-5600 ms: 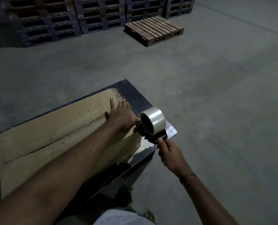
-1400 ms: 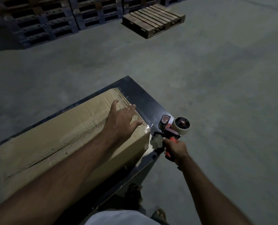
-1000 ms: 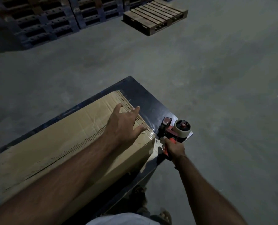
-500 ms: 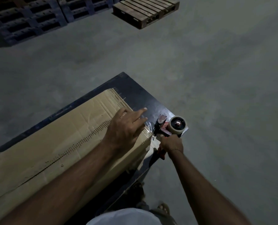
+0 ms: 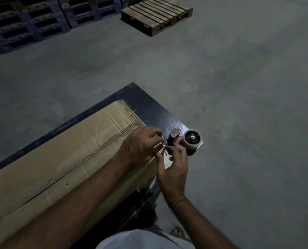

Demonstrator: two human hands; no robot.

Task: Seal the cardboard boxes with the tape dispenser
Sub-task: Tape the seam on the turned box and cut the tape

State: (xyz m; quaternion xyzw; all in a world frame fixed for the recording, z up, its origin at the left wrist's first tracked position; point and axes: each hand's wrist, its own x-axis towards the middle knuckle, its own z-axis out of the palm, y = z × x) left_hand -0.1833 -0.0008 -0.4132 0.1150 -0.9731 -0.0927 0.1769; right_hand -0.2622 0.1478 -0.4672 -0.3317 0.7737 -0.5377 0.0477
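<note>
Cardboard box [image 5: 56, 164], long, lying on dark platform [image 5: 149, 105]. Tape dispenser [image 5: 185, 139], gripped by right hand [image 5: 174, 168] 0.5 s ago, now stands released at box's end corner. Both hands meet there, left hand [image 5: 140, 146] and right pinching clear tape [image 5: 159, 149].

Tape dispenser [image 5: 187, 141] apparently on table [image 5: 149, 106], right of box [image 5: 59, 159].
</note>
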